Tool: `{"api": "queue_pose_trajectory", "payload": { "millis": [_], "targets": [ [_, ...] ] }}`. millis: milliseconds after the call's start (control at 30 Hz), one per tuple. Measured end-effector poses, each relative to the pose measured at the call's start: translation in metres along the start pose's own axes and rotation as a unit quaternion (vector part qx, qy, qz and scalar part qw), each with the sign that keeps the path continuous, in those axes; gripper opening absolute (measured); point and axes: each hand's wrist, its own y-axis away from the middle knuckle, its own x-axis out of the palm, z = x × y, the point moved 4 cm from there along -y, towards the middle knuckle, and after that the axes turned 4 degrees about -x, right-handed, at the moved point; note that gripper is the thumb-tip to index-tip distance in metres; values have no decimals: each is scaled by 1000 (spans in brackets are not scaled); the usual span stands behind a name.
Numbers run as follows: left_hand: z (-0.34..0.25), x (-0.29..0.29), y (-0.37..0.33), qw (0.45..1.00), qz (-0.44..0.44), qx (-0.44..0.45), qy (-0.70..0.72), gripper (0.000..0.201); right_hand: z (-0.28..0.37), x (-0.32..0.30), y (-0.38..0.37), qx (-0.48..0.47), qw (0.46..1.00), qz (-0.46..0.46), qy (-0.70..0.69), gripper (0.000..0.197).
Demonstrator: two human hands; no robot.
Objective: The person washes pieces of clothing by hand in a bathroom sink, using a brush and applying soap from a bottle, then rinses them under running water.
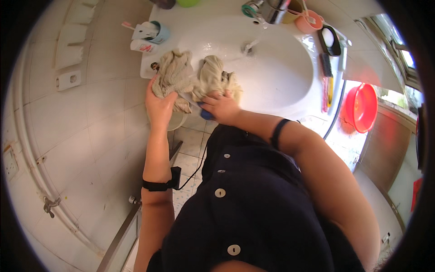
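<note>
A wet beige cloth [174,75] is bunched at the left end of the white sink [281,97]. My left hand [161,100] is closed on its lower left edge. Just right of it, more beige cloth [211,72] with a dark patch lies over the sink's near rim; I cannot tell whether both parts are one piece. My right hand [221,108] is closed on the near end of this cloth, fingers pointing left. A small blue object [206,113] sticks out below those fingers; its kind is hidden.
Water runs from the faucet [274,11] into the basin. A blue cup [159,32] with tubes stands at the back left. On the right ledge are a pink cup [309,21], a black soap dish [328,40] and brushes [327,68]. A red basin [362,108] is farther right.
</note>
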Motion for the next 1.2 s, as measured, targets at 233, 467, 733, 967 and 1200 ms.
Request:
{"api": "queue_pose_trajectory", "payload": {
  "millis": [233,467,733,967,1200],
  "targets": [
    [67,25,17,974,64,82,-200,61,-103,-49,204,-34,995,21,89,39],
    [87,39,31,929,117,108,-333,74,-169,-94,210,150,986,-24,75,37],
    [80,51,37,878,60,64,-471,92,-113,0,106,259,944,-150,-139,34],
    [42,49,52,884,2,94,-458,88,-184,-44,153,251,965,39,56,30],
    [25,124,32,947,150,135,-251,69,-270,-5,58,525,733,-263,-344,44]
  ]
}}
